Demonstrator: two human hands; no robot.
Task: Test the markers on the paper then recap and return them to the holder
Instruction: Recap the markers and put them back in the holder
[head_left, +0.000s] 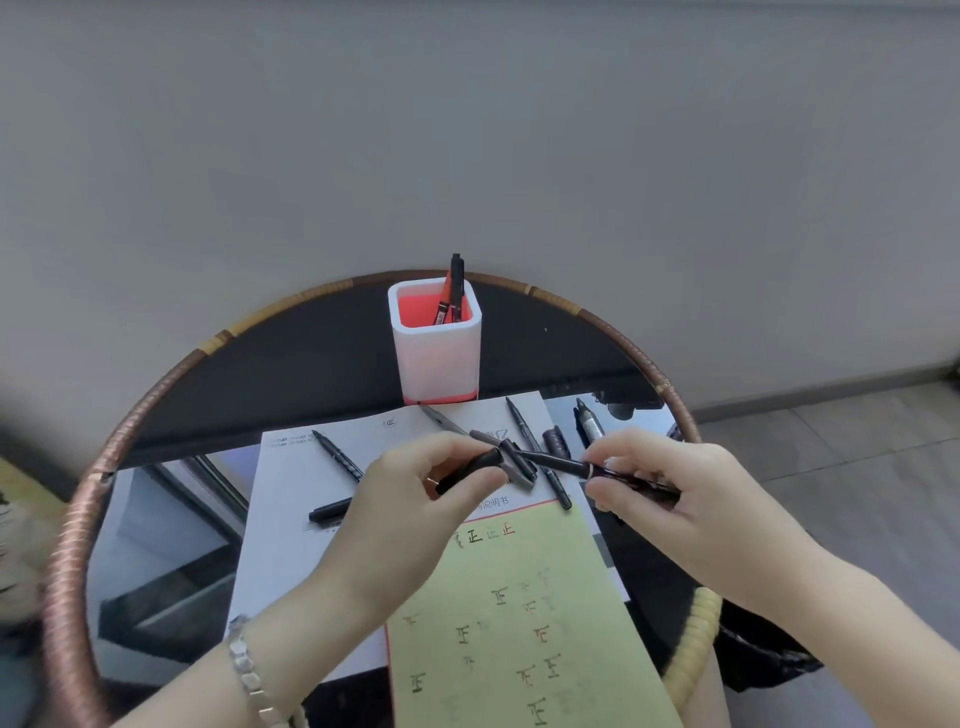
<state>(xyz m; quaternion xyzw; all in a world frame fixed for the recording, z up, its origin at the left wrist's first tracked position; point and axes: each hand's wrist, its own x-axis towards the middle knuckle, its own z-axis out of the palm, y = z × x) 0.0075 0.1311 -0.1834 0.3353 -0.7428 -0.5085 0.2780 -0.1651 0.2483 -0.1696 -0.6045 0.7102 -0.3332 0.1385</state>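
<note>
Right hand (670, 493) hides marker's (561, 463) rear; cap (470, 470) perhaps off.

We are looking down at a round counter (171, 519) with a dark glossy top that is mirroring window frames and pale daylight on its left half. A rim (67, 545) of wound coppery and tan cane is circling it. Behind it a plain grey wall (467, 130) is filling the upper part of the view, evenly lit, with no hard shadows. At the right a dark skirting board (831, 389) is running along the foot of the wall, and grey floor tiles (857, 493) are spreading below it. The far left edge is blurring out, so we are leaving that corner untold.
</note>
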